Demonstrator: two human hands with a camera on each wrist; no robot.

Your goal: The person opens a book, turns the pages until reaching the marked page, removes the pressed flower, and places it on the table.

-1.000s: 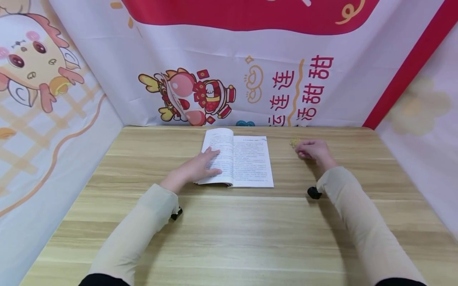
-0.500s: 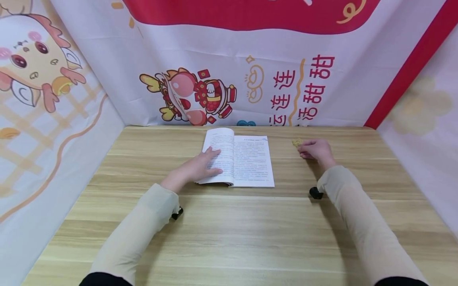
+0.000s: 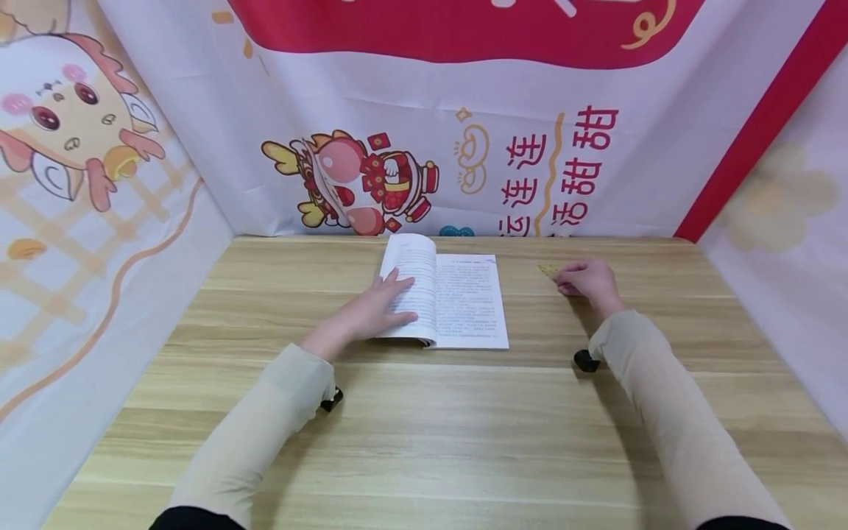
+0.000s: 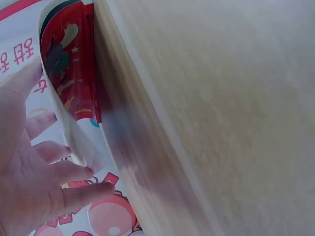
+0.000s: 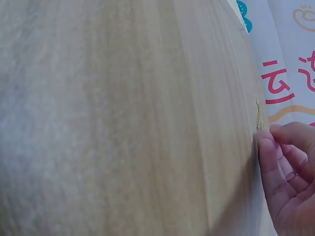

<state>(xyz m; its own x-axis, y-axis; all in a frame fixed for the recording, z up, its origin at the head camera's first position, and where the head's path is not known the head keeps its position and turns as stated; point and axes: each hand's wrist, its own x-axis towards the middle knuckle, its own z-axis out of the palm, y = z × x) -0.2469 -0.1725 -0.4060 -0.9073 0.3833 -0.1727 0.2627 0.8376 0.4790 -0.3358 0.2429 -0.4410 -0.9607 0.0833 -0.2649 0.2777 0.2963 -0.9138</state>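
Note:
An open book [image 3: 472, 305] lies near the far side of the table, its left pages bulging up. My left hand [image 3: 367, 308] rests on the left page with fingers spread and straight. From the left wrist view, that hand [image 4: 37, 177] is beside the book's curved pages and a red printed part [image 4: 81, 59] of the book. Right of the book, my right hand [image 3: 588, 281] pinches a small, flat, gold-coloured openwork piece [image 3: 547, 271], perhaps a metal bookmark, between thumb and fingertips. The right wrist view shows this gold piece [image 5: 259, 117] edge-on, upright above the fingertips; its lower end is hidden.
The wood-grain table [image 3: 437, 434] stretches toward the person. A printed cloth [image 3: 397, 96] hangs along its back edge, with further cloths at the left [image 3: 159, 221] and right [image 3: 782, 243]. Black wrist devices [image 3: 586, 361] sit under both cuffs.
The left hand and the left pages under it have shifted slightly to the right. The gold piece has tilted in the right hand's pinch and looks narrower. The head view has moved a little.

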